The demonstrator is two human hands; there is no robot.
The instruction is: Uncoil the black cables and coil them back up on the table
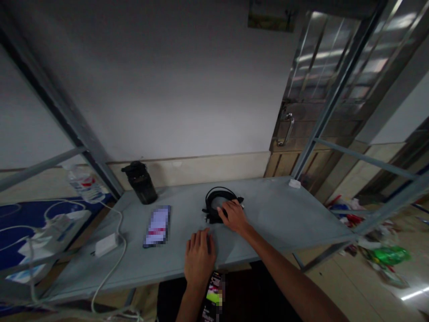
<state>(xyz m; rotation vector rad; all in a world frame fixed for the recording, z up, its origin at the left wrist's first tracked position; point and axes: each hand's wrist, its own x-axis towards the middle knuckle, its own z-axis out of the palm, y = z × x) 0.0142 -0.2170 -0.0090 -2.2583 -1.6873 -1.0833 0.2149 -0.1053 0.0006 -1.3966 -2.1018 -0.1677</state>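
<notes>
Cable [210, 206] sits coiled in black, mid-table [284, 214], with the right hand [234, 216] resting on top, fingers loosely spread, no grasp closed. Left hand [199, 259] lies flat and empty near the front edge. Coil touched, not yet lifted.

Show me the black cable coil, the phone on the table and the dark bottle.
black cable coil [210, 206], head view, left arc of the loop.
phone [157, 226], head view, middle of its screen.
dark bottle [142, 188], head view, body.
</notes>
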